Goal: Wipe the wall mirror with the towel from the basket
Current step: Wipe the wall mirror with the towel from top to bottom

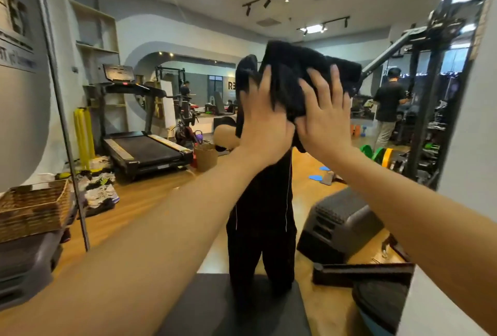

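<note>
A large wall mirror fills most of the view and reflects a gym. A bunched black towel lies flat against the glass at head height. My left hand presses on the towel's lower left part with straight fingers. My right hand presses on its lower right part, fingers spread. Both arms reach up and forward. The wicker basket stands at the left, on a dark step platform beside the mirror's edge.
The mirror's left edge runs down beside a grey wall. A white wall borders it on the right. Reflected are a treadmill, a weight rack, a step block, and a person in dark clothes standing at the right.
</note>
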### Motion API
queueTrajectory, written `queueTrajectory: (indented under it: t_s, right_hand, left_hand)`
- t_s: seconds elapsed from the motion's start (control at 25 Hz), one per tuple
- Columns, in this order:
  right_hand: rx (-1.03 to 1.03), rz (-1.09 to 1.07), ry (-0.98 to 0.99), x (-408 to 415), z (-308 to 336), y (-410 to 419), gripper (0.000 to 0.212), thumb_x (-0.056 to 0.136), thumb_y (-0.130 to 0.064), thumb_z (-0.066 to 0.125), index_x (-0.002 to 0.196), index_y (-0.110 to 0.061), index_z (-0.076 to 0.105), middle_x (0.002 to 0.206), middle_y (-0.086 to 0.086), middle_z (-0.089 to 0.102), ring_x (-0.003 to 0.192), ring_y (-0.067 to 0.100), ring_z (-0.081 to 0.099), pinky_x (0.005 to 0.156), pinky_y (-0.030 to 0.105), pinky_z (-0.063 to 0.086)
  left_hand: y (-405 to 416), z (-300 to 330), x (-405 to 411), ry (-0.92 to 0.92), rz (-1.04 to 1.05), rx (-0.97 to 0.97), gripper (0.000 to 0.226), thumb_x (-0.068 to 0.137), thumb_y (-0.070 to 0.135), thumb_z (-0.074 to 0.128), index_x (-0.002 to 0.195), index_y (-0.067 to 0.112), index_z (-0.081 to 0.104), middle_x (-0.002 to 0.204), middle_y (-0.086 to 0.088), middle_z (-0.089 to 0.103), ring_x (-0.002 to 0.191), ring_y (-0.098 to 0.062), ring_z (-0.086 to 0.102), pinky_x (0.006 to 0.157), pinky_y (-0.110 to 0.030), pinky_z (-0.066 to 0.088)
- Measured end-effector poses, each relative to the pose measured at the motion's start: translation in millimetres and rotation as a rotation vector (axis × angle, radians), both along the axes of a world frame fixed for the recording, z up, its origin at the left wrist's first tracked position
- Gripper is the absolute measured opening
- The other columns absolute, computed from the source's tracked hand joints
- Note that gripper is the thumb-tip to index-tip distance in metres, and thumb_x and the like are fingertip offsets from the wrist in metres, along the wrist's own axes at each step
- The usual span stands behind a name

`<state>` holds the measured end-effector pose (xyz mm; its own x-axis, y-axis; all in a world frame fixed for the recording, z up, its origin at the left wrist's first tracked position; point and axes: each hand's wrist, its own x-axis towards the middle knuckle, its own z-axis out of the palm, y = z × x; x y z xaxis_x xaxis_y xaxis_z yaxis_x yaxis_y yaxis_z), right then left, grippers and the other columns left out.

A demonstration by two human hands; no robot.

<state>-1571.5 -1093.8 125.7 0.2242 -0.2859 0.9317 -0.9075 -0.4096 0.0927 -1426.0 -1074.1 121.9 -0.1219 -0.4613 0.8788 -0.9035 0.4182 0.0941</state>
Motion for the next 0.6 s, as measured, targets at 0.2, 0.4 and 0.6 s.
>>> queueTrajectory:
  t_s: [0.2,0.4,0.6]
  right_hand:
    - [-0.014,0.087,0.005,90.7,20.3,6.7,0.070,0.090,-0.034,0.050,0.157,-0.022,0.032,0.168,0.005,0.022,0.157,0.038,0.003,0.120,0.065,0.019]
    - [0.011,0.145,0.192,120.9,-123.7,11.0,0.081,0.089,-0.047,0.060,0.160,-0.021,0.029,0.169,0.002,0.020,0.158,0.035,0.001,0.118,0.059,0.023]
    - [0.052,0.005,0.365,10.7,-307.9,14.1,0.087,0.085,-0.046,0.063,0.160,-0.023,0.026,0.168,0.001,0.022,0.158,0.033,0.000,0.119,0.053,0.020]
  left_hand:
    - [9.3,14.5,93.3,-0.024,0.049,-0.061,0.078,0.097,0.034,0.046,0.162,0.018,0.007,0.168,-0.016,-0.003,0.155,-0.035,-0.004,0.128,-0.056,0.005]
    - [15.8,-138.7,133.5,-0.132,0.241,0.051,0.066,0.096,0.028,0.031,0.155,0.000,0.032,0.153,-0.030,0.040,0.147,-0.049,0.030,0.125,-0.061,0.011]
    - [29.3,-310.6,60.5,-0.346,0.180,0.305,0.061,0.106,0.035,0.020,0.155,0.001,0.031,0.155,-0.036,0.034,0.144,-0.059,0.031,0.117,-0.075,0.017]
